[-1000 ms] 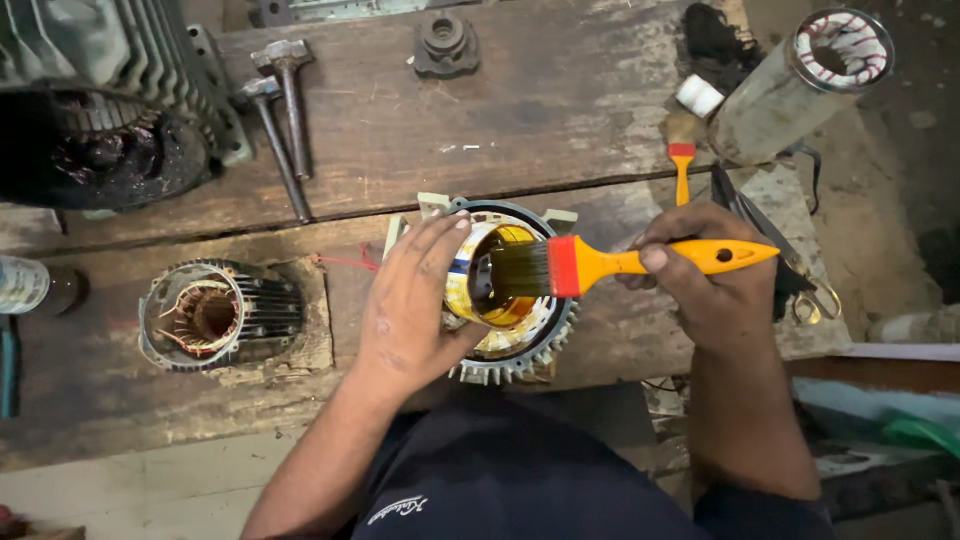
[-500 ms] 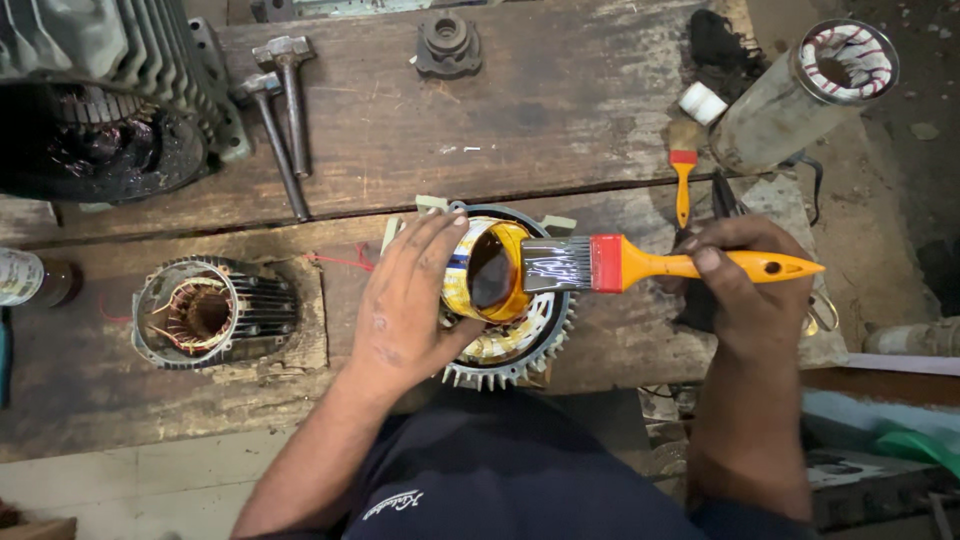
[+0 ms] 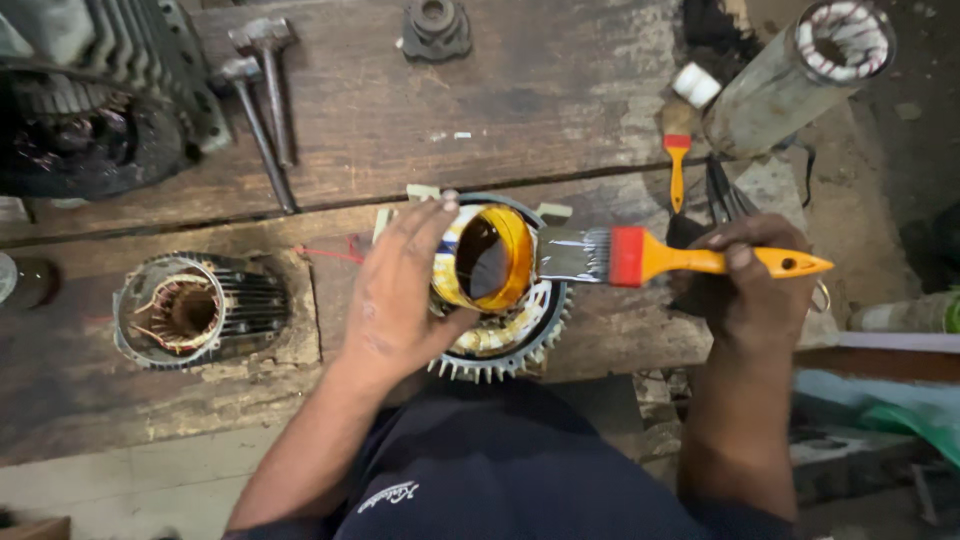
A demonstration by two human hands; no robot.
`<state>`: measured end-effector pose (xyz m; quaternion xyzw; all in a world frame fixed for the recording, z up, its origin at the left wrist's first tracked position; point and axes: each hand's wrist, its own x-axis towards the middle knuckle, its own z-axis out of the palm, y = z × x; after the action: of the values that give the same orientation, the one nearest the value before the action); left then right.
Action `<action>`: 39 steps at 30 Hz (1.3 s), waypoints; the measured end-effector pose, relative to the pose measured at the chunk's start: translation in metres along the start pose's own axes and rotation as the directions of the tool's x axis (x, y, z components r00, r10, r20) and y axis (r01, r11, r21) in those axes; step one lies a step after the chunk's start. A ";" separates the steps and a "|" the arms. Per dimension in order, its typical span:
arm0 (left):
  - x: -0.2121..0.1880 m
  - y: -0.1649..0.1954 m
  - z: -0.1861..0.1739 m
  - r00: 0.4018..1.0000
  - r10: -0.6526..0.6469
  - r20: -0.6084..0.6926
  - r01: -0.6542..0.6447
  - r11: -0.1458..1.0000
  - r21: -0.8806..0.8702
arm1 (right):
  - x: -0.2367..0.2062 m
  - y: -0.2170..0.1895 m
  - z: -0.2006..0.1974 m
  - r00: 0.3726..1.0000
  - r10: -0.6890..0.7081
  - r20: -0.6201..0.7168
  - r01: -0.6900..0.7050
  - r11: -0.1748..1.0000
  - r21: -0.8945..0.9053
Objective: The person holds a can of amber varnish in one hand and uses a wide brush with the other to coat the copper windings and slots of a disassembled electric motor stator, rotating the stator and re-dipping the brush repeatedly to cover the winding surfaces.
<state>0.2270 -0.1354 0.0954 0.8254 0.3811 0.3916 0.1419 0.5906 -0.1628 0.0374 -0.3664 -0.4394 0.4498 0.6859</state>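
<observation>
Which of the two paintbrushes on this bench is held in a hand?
The larger paintbrush, with the red ferrule and orange handle, is gripped by the right hand. The smaller paintbrush lies untouched on the wooden bench behind it.

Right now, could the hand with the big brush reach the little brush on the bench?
Probably yes. The right hand is close to the small brush, with open bench between them, but it already holds the big brush.

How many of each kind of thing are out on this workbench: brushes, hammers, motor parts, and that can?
Paintbrushes: 2, one in the right hand at, a smaller one
Hammers: 2
Wound motor cores: 3
Finned motor housing: 1
Can of dark liquid: 1, held by the left hand
Total: 9
</observation>
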 end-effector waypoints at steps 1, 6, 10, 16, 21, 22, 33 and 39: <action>-0.003 0.000 0.000 1.000 -0.010 -0.003 0.010 1.000 -0.007 | -0.006 0.002 -0.005 1.000 0.010 -0.023 -0.010 1.000 0.022; -0.012 -0.004 0.001 0.995 -0.095 0.011 0.095 0.995 -0.028 | -0.034 0.021 -0.032 0.994 0.064 -0.087 -0.055 0.993 0.101; -0.015 -0.006 0.004 0.996 -0.089 0.003 0.089 0.996 -0.005 | -0.060 0.041 -0.043 0.985 0.124 -0.116 -0.113 0.988 0.103; -0.021 -0.002 0.012 0.995 -0.099 0.024 0.098 0.995 0.037 | -0.084 0.062 -0.045 0.982 0.116 -0.150 -0.129 0.989 -0.077; -0.024 0.009 0.013 0.996 -0.087 0.034 0.086 0.996 0.037 | -0.095 0.049 -0.039 0.991 -0.004 -0.131 -0.012 0.992 -0.123; -0.024 0.011 0.012 0.996 -0.083 0.034 0.081 0.996 0.039 | -0.097 0.045 -0.037 0.994 0.001 -0.108 -0.014 0.993 -0.117; -0.040 0.022 0.012 0.996 -0.091 0.019 0.090 0.995 0.043 | -0.102 0.032 -0.031 0.999 0.054 0.005 -0.051 0.961 -0.273; -0.053 0.027 0.009 0.999 -0.045 -0.004 0.045 0.998 0.054 | -0.111 0.023 -0.022 0.993 -0.115 -0.041 0.099 0.955 -0.279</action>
<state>0.2266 -0.1917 0.0748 0.8195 0.4104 0.3791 0.1277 0.5815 -0.2615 -0.0213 -0.4469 -0.4971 0.3359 0.6636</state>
